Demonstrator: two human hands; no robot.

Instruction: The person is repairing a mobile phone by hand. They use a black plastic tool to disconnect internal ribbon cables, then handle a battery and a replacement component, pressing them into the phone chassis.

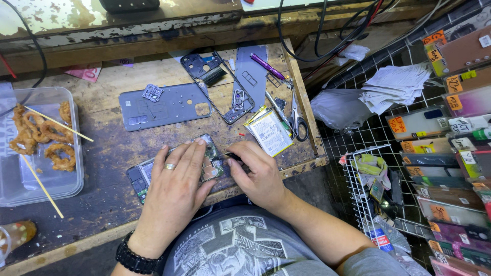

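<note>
Because the opened smartphone [176, 171] is light, thin and fragile, grip its edges only; left hand [174, 191] presses flat on it, right hand [258, 176] pinches a small dark tool [234, 157].

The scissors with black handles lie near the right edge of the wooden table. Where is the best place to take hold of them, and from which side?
Probably at the black handle loops of the steel scissors, coming from above and from the near right edge of the worn wooden table. The loops point toward the person and lie flat and free, while the blades point away among small tools. The right hand is nearest.
</note>
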